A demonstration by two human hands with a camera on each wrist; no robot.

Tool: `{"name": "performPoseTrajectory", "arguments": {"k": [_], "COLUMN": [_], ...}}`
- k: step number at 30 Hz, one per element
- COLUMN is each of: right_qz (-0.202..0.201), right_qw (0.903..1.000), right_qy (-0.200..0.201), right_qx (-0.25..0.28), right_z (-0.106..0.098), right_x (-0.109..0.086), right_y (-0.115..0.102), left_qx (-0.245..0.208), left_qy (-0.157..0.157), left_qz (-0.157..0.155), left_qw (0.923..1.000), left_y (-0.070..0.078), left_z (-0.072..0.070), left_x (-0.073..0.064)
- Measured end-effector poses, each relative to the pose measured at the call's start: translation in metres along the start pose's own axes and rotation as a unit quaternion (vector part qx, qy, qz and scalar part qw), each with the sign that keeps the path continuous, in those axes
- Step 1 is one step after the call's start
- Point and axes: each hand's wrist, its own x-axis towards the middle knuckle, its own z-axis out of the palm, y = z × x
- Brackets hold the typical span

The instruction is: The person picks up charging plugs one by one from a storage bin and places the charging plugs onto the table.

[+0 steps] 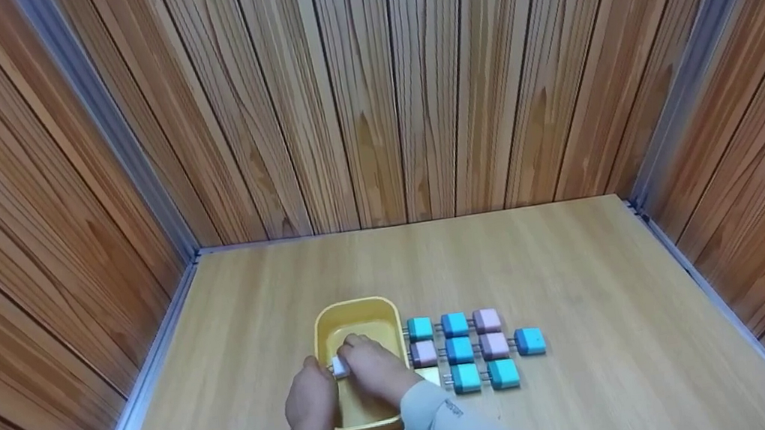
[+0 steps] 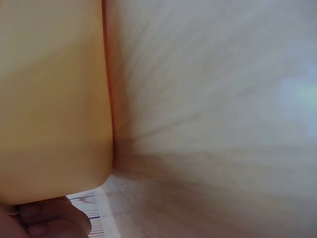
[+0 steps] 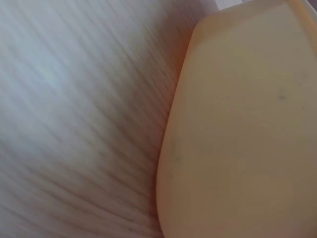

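My left hand [image 1: 310, 400] grips the left wall of a yellow plastic bin [image 1: 354, 304]; in the left wrist view its curled fingers [image 2: 54, 218] lie against the outside of the bin. Over the inside of the bin, my right hand [image 1: 375, 368] pinches a small white plug-in charger [image 1: 340, 366], prongs towards the left hand. The right wrist view has only the bin's outer wall [image 3: 237, 129] and the tabletop, with the right fingers out of sight.
Right of the bin, chargers lie in three rows: teal [image 1: 420, 328], blue [image 1: 454, 324] and pink [image 1: 487, 320] ones among them. A pale charger [image 1: 428, 375] is partly hidden by the right arm. Wood-panelled walls [image 1: 365, 96] enclose the table [image 1: 589, 275] at the back and sides.
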Motion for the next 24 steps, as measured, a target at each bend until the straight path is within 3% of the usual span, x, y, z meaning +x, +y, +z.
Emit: {"name": "performPoseTrajectory", "arguments": {"k": [7,15,24], "right_qz": [-0.016,0.029,0.083], "right_qw": [0.9994,0.9985,0.9938], "right_qy": [0.032,-0.009,-0.039], "right_qx": [-0.003,0.046,0.063], "right_z": [-0.004,-0.017,-0.029], "right_x": [-0.001,-0.006,-0.011], "right_y": [0.002,0.005,0.007], "left_qx": [0.006,0.014,0.015], "left_qy": [0.020,0.003,0.001], "left_qz": [0.019,-0.005,0.000], "left_qw": [0.9996,0.9999,0.9999], "left_y": [0.001,0.002,0.002], "left_z": [0.000,-0.001,-0.001], "left_x": [-0.003,-0.003,-0.002]}}
